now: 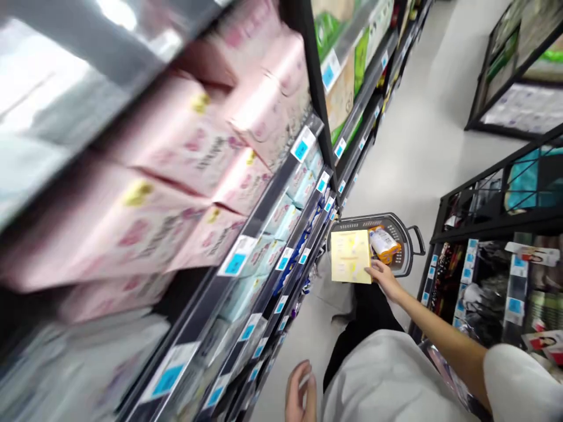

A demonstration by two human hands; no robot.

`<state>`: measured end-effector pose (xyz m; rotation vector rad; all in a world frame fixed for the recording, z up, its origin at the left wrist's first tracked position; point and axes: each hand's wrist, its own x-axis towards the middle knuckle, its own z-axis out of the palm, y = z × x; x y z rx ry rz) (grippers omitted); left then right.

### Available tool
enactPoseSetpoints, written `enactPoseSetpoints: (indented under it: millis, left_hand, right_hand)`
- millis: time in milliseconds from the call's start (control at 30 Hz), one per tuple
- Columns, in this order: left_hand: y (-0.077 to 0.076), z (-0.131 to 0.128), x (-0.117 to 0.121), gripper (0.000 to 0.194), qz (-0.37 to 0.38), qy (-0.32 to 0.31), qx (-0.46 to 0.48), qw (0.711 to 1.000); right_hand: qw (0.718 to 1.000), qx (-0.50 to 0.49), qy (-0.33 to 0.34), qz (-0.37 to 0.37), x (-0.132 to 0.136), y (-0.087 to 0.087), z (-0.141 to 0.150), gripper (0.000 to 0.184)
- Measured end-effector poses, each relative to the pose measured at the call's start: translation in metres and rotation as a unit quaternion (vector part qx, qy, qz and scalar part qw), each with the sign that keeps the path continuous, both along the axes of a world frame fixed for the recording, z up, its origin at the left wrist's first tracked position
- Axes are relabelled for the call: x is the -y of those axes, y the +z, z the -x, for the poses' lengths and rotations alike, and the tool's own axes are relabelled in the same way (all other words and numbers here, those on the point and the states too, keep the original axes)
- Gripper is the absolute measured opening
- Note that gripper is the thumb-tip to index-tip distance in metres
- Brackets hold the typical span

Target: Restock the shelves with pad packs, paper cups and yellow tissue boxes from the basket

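My right hand grips the lower edge of a pale yellow flat box, holding it over the near side of a grey shopping basket. Inside the basket lies a white and orange packet, partly hidden by the box. My left hand hangs low beside my white sleeve, near the bottom of the view. Its fingers are loosely curled, and nothing clear shows in them.
To the left stands a tall shelf unit with pink boxes and blue-marked price tags. Black racks of packaged goods line the right. A pale aisle floor runs between them.
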<state>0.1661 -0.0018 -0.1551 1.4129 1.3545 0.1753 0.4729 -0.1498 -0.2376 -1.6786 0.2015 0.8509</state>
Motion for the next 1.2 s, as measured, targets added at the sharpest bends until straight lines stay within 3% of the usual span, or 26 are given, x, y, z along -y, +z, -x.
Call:
enactPoseSetpoints:
  millis: [100,233,433,533,600,700,800,867,900,933,1033,1100,1200]
  left_hand:
    - [0.017,-0.006,-0.010,0.059,0.000,-0.022,0.058,0.998]
    - [0.037,-0.004,-0.029,0.059,-0.011,-0.057,0.145,0.988]
    - [0.088,-0.003,-0.033,0.057,-0.100,-0.058,0.249,0.962]
    - [0.117,-0.003,-0.025,0.079,-0.106,-0.060,0.299,0.946]
    - [0.130,-0.001,-0.023,0.106,-0.091,-0.053,0.340,0.935]
    - [0.140,0.010,-0.025,0.138,0.000,-0.046,0.413,0.910]
    - [0.148,0.026,-0.034,0.126,0.163,0.012,0.436,0.885]
    - [0.157,0.036,-0.040,0.111,0.232,0.075,0.442,0.863]
    - [0.162,0.040,-0.043,0.106,0.256,0.093,0.456,0.847]
    - [0.166,0.044,-0.045,0.103,0.276,0.096,0.474,0.830]
    - [0.165,0.056,-0.051,0.095,0.315,0.063,0.526,0.787]
    - [0.152,0.063,-0.053,0.077,0.324,0.042,0.577,0.748]
    - [0.124,0.071,-0.055,0.053,0.330,0.007,0.699,0.635]
  right_hand:
    - [0.995,-0.005,-0.004,-0.098,-0.009,0.053,0.041,0.053]
    - [0.983,0.008,0.021,-0.182,-0.018,0.102,0.086,0.052]
    - [0.970,0.087,0.070,-0.218,-0.029,0.141,0.127,0.061]
    - [0.956,0.190,0.084,-0.206,-0.039,0.157,0.149,0.073]
    - [0.922,0.316,0.114,-0.193,-0.047,0.174,0.166,0.077]
    - [0.830,0.479,0.204,-0.200,-0.057,0.210,0.191,0.071]
    - [0.732,0.562,0.314,-0.224,-0.061,0.246,0.207,0.063]
    - [0.688,0.584,0.352,-0.248,-0.062,0.259,0.211,0.056]
    - [0.689,0.584,0.342,-0.258,-0.063,0.261,0.212,0.051]
    - [0.708,0.575,0.315,-0.265,-0.065,0.261,0.212,0.047]
    - [0.816,0.458,0.220,-0.276,-0.074,0.250,0.213,0.048]
    - [0.862,0.326,0.245,-0.302,-0.081,0.242,0.215,0.054]
    - [0.876,0.175,0.306,-0.328,-0.089,0.236,0.220,0.059]
